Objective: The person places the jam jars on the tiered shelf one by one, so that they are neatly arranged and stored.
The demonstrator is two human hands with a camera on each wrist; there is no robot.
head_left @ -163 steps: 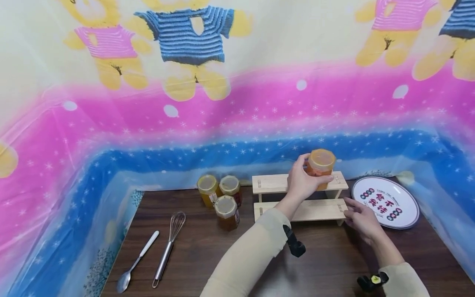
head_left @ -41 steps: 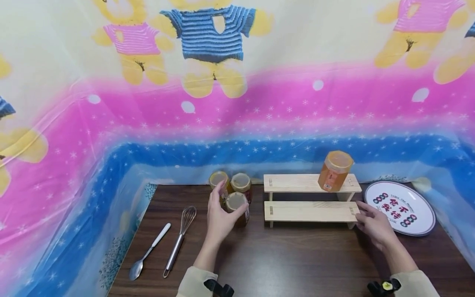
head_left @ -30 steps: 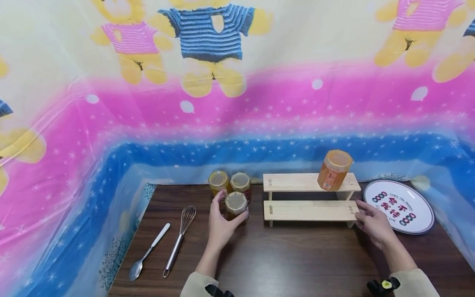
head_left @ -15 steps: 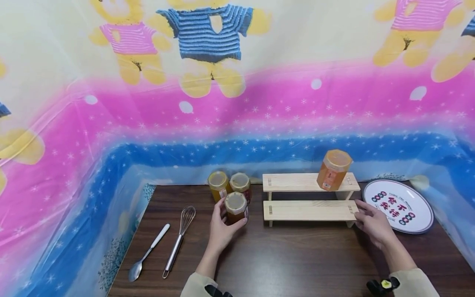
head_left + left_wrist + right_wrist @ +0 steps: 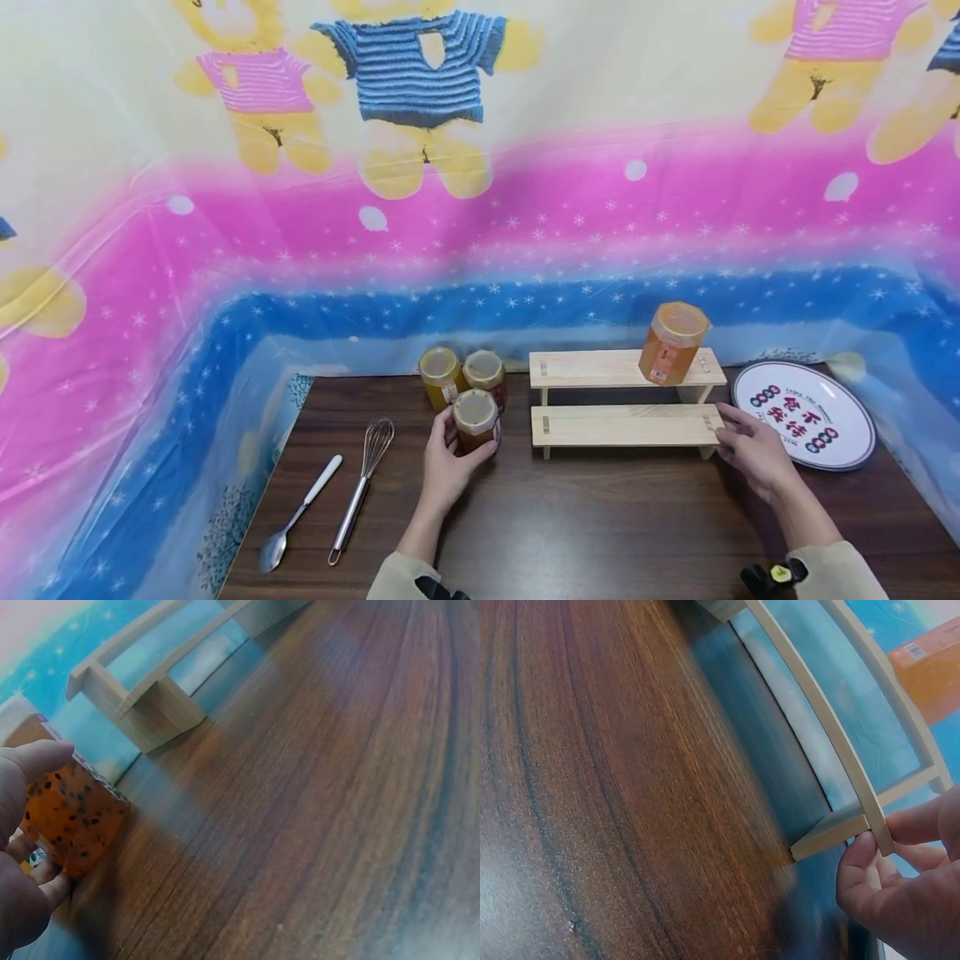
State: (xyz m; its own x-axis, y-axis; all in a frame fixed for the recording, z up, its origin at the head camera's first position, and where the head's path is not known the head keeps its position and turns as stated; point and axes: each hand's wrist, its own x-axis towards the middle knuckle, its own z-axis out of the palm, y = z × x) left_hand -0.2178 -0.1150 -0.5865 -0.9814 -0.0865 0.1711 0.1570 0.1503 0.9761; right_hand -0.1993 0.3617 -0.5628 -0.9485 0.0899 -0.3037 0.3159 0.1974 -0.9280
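My left hand [image 5: 450, 471] holds a capped jar [image 5: 477, 423], fingers and thumb around its side. In the left wrist view this jar [image 5: 79, 814] shows orange contents with dark seeds, standing on or very near the table. Just behind it are a yellow jar [image 5: 441, 380] and a dark reddish jar [image 5: 486, 375]. My right hand [image 5: 757, 454] pinches the right end of the lower board of a two-tier wooden rack [image 5: 622, 427]; the right wrist view shows thumb and fingers on the board end [image 5: 883, 840]. An orange jar [image 5: 672, 346] stands on the upper tier, toward its right end.
A whisk [image 5: 356, 492] and a white-handled spoon [image 5: 300, 508] lie at the table's left. To the right of the rack is a white plate [image 5: 806, 417] with red lettering. A printed cloth [image 5: 480, 250] hangs behind the dark wooden table [image 5: 585, 517].
My left hand let go of the orange jar on the upper tier, moved left and took hold of the front jar. My right hand has stayed at the rack's end.
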